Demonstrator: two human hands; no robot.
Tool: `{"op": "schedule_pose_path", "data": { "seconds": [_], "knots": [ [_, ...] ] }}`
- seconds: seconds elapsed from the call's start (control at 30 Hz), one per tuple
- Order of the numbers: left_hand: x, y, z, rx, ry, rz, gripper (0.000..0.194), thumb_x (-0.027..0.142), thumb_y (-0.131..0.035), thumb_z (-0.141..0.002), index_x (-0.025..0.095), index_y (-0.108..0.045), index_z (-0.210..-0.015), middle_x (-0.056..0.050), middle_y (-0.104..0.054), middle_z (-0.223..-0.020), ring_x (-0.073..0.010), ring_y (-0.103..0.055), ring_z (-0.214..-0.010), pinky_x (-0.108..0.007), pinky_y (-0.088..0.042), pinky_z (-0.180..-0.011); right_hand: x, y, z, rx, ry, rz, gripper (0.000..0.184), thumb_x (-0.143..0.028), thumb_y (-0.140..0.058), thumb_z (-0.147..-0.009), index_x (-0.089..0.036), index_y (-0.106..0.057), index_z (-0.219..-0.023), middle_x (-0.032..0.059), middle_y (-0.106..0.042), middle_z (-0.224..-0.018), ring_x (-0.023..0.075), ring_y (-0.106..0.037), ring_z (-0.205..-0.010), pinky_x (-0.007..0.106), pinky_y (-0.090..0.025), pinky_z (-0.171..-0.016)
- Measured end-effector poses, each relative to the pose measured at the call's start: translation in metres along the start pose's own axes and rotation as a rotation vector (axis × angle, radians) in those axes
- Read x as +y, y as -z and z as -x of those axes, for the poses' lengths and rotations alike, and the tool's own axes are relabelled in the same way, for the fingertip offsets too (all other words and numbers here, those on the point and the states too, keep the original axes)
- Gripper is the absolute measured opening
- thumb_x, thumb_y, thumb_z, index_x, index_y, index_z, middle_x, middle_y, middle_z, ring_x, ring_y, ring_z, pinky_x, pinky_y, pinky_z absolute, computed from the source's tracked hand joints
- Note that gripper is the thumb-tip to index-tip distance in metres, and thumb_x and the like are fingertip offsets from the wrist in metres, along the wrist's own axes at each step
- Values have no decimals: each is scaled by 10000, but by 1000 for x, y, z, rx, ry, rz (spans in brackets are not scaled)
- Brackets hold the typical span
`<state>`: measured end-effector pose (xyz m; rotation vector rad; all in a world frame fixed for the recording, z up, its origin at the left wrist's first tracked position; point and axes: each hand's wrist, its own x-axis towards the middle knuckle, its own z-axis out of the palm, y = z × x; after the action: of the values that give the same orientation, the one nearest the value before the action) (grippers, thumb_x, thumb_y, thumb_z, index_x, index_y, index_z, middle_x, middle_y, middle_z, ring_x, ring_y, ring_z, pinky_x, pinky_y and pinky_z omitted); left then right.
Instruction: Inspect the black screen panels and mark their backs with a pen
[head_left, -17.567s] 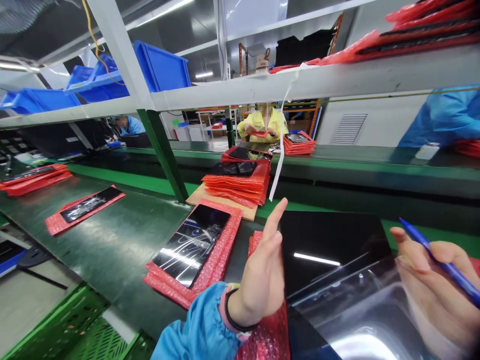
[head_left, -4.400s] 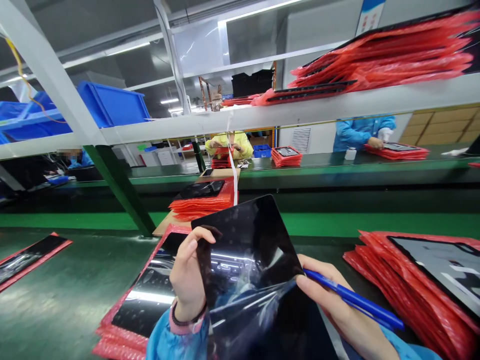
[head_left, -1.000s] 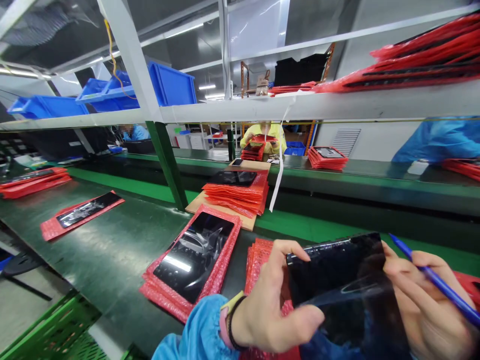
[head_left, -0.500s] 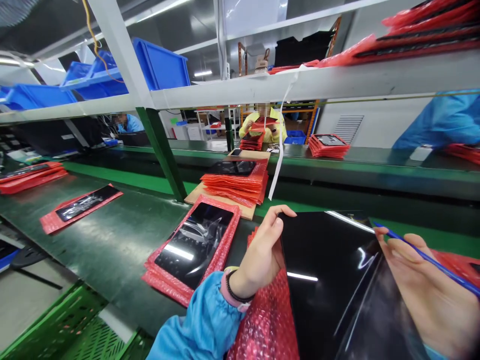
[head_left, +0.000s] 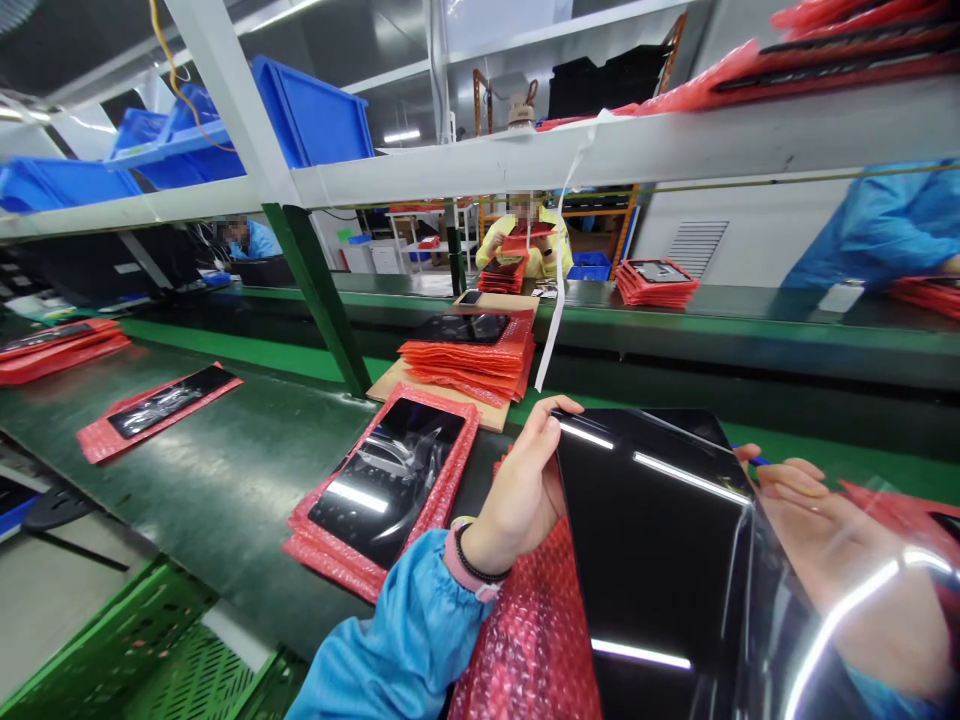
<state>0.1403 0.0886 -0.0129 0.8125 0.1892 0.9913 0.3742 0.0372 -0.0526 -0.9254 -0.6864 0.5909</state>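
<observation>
My left hand (head_left: 525,490) is closed on the left edge of a black glossy tablet screen (head_left: 660,540), thumb near its upper corner. The screen is tilted and reflects ceiling lights. At its upper right edge, my right hand (head_left: 847,550) has its fingers curled round a thin blue stick, perhaps a pen; only a short blue bit (head_left: 759,461) shows. A clear film (head_left: 802,610) bulges off the screen's right side, in front of my right hand. Red bubble wrap (head_left: 525,630) lies under the screen. To the left, another black screen (head_left: 390,480) rests on red bubble bags (head_left: 461,455).
A stack of red bubble bags (head_left: 465,365) with a screen on top stands on a cardboard sheet (head_left: 390,385). A green post (head_left: 319,300) carries a white shelf (head_left: 480,165) with blue bins (head_left: 311,115). A green crate (head_left: 120,640) is lower left. Co-workers sit across the line.
The clear film now rises over my right hand, with a bright reflection on it. The screen has tilted slightly, shifting its reflections. Less of the blue stick shows.
</observation>
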Motion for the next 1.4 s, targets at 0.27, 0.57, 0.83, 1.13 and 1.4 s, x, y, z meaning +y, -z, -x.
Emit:
{"op": "schedule_pose_path", "data": {
  "seconds": [0.27,0.57,0.83,1.13,1.4],
  "knots": [
    [2,-8,8,24,-121,-114,190,357,-490,-921,209,-586,-993,-12,-630,-888,-156,-623,-835,-265,-488,-799,-23,-20,29,149,-148,6,427,-221,-806,-431,-282,-640,-819,-24,-620,-719,281,-623,-1059,480,-291,-1160],
    [6,-6,23,-207,-167,-196,469,496,-665,-771,222,-508,-1118,-29,-612,-886,-171,-596,-782,-278,-472,-701,-20,-27,41,-31,311,123,469,-81,-792,-503,-259,-617,-900,-61,-694,-711,155,-640,-718,398,-364,-1114],
    [0,-2,16,153,-220,-536,228,292,-603,-864,246,-573,-1085,14,-565,-919,-110,-509,-802,-202,-410,-741,-26,-39,45,18,219,33,521,-133,-794,-595,-300,-556,-1027,38,-647,-1237,251,-553,-1211,521,-281,-1118],
    [-23,73,3,303,104,-615,319,369,-595,-820,175,-600,-1074,-46,-668,-958,-220,-611,-938,-321,-440,-856,56,44,15,-55,-5,435,413,-483,-736,-681,-253,-579,-986,95,-638,-1241,299,-530,-1233,488,-327,-1090],
    [-54,105,0,353,115,-641,344,375,-642,-734,153,-626,-996,-122,-647,-1179,-280,-506,-1219,-381,-330,-1053,79,51,-1,-309,-172,606,470,-633,-696,-632,-211,-645,-833,79,-756,-786,278,-709,-767,384,-557,-731]
  ]
}}
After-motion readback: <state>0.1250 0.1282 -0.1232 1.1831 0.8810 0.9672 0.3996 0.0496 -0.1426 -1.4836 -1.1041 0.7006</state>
